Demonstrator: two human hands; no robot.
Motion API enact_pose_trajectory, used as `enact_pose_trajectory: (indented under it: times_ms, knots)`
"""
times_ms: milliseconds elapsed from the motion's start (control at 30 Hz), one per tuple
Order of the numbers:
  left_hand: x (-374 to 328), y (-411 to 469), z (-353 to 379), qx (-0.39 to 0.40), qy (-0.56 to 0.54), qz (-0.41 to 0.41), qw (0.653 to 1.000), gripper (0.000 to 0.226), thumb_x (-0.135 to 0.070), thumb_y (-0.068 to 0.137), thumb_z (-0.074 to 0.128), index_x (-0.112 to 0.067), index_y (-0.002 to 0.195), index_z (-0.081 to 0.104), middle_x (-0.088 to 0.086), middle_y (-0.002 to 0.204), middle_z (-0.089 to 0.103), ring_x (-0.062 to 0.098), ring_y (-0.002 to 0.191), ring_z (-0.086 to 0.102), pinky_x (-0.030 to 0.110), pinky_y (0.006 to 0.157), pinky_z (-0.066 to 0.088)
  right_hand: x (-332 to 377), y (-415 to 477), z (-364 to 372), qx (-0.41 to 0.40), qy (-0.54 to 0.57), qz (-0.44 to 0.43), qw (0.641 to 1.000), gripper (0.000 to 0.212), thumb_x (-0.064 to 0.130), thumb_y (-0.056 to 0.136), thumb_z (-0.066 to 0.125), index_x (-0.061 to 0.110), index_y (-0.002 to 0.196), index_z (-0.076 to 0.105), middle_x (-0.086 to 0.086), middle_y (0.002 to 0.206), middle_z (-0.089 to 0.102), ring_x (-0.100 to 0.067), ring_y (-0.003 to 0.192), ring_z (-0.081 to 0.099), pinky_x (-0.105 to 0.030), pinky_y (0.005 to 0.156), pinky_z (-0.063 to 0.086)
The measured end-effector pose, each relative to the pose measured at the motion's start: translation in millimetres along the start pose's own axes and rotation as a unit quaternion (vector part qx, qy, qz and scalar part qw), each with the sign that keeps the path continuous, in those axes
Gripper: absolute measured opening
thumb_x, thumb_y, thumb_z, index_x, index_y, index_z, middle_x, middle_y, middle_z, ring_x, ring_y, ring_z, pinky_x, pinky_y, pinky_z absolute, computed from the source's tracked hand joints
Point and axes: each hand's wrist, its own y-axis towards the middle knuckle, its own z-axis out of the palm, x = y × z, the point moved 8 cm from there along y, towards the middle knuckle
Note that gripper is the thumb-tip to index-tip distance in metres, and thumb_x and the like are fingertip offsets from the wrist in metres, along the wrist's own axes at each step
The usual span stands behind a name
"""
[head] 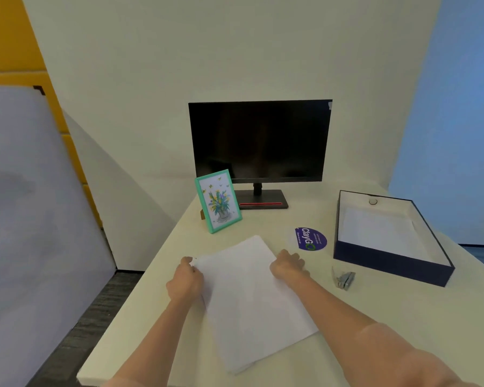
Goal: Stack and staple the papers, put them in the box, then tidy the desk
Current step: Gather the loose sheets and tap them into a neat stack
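A stack of white papers (249,300) lies at an angle on the cream desk (375,331), in front of me. My left hand (185,280) grips the stack's left edge near its far corner. My right hand (288,266) holds the right edge, fingers curled onto the paper. A small silver stapler (344,279) lies on the desk to the right of the papers, apart from both hands. Further right stands an open dark blue box (391,263) with a white lining and nothing but a small round object at its far wall.
A dark monitor (260,141) stands at the back of the desk. A green-framed flower picture (218,201) leans in front of its left side. A round purple sticker (309,238) lies between papers and box. A grey panel (34,219) stands left of the desk.
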Motion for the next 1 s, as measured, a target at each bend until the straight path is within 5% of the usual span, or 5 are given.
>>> enact_pose_trajectory:
  times_ms: [167, 433, 733, 900, 1000]
  knots:
    - [9, -7, -7, 0.011, -0.162, -0.231, 0.959, 0.052, -0.018, 0.089, 0.047, 0.000, 0.136, 0.033, 0.021, 0.139, 0.037, 0.037, 0.127, 0.039, 0.044, 0.106, 0.037, 1, 0, -1, -0.008, -0.030, 0.015, 0.999, 0.053, 0.024, 0.088, 0.050, 0.012, 0.137, 0.036, -0.012, 0.141, 0.030, -0.028, 0.132, 0.030, -0.041, 0.105, 0.035]
    - [-9, -21, 5, 0.098, -0.343, -0.270, 0.894, 0.052, -0.022, 0.087, 0.055, -0.004, 0.134, 0.039, 0.012, 0.130, 0.042, 0.035, 0.119, 0.049, 0.040, 0.086, 0.041, -4, -6, 3, -0.001, -0.060, 0.035, 0.998, 0.062, 0.026, 0.077, 0.068, 0.015, 0.132, 0.043, -0.008, 0.136, 0.044, -0.025, 0.128, 0.042, -0.036, 0.102, 0.038]
    - [-13, -26, 14, 0.118, -0.293, -0.263, 0.912, 0.055, -0.013, 0.086, 0.060, 0.000, 0.135, 0.041, 0.017, 0.134, 0.043, 0.035, 0.116, 0.052, 0.038, 0.089, 0.043, -2, 8, 15, 0.046, 0.042, 0.028, 0.998, 0.068, 0.015, 0.073, 0.075, 0.004, 0.132, 0.043, -0.014, 0.134, 0.050, -0.029, 0.125, 0.049, -0.034, 0.101, 0.046]
    - [-7, -30, 12, 0.043, -0.100, -0.259, 0.960, 0.049, -0.022, 0.083, 0.054, -0.007, 0.129, 0.044, 0.015, 0.129, 0.038, 0.030, 0.120, 0.040, 0.035, 0.100, 0.037, -6, 10, 11, 0.051, 0.120, 0.006, 0.991, 0.036, 0.000, 0.087, 0.052, 0.000, 0.123, 0.046, -0.015, 0.111, 0.058, -0.028, 0.101, 0.054, -0.031, 0.080, 0.045]
    - [-10, -35, 1, -0.008, -0.072, -0.243, 0.967, 0.051, -0.019, 0.084, 0.053, -0.007, 0.132, 0.037, 0.016, 0.136, 0.031, 0.032, 0.125, 0.034, 0.039, 0.106, 0.033, -7, 7, 7, 0.089, 0.212, 0.002, 0.973, 0.034, -0.002, 0.090, 0.045, -0.001, 0.124, 0.050, -0.014, 0.108, 0.053, -0.028, 0.101, 0.052, -0.032, 0.088, 0.044]
